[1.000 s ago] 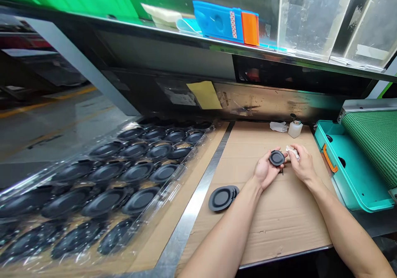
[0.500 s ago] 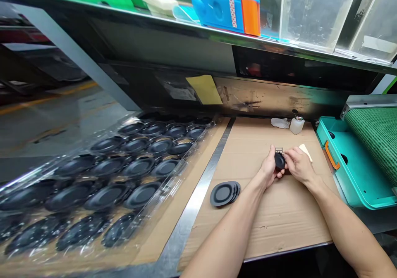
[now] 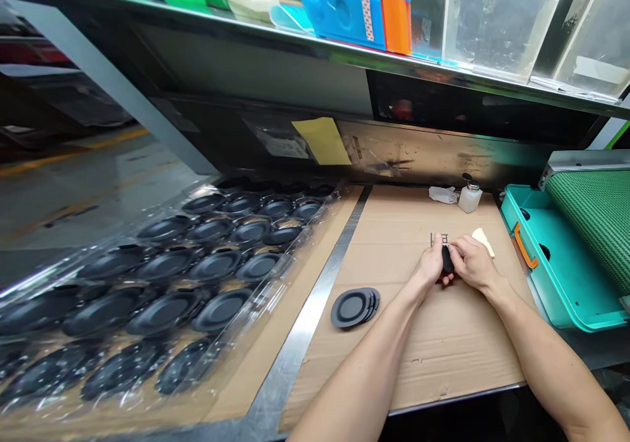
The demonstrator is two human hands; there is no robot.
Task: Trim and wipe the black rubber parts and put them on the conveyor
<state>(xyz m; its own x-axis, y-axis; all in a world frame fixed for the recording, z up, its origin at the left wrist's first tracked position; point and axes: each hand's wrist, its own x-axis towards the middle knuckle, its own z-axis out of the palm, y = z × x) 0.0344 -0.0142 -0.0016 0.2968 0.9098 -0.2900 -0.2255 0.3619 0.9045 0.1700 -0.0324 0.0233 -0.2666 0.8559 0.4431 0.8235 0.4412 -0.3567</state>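
Currently held: on my feed, one black disc (image 3: 447, 259) sits between both hands, low over the cardboard sheet (image 3: 443, 343), mostly hidden by the fingers.
Left hand (image 3: 432, 263): its fingers are curled up against the near side of the disc, pressing it inward.
Right hand (image 3: 472, 263): it comes in from the other side, pinching the disc against the left hand, with no spread between them.
Beside the hands: a small metal piece (image 3: 439, 240) lies just above the left hand (too small for me to make out properly), and a pale scrap (image 3: 481, 242) lies near the right hand.
On the cardboard: a short stack of black discs (image 3: 350, 309) sits to the left of the hands, well apart from them.
Further left: a clear plastic tray (image 3: 275, 284) holds rows of black discs, past a metal strip (image 3: 305, 343).
Far edge: a small white bottle (image 3: 470, 199) stands beside a crumpled white cloth (image 3: 441, 195).
Right side: a teal bin (image 3: 556, 278) with an orange handle (image 3: 524, 248) sits next to a green ribbed belt (image 3: 598, 225).
Overhead shelf: a blue holder (image 3: 339, 15) stands against an orange block (image 3: 396, 23).
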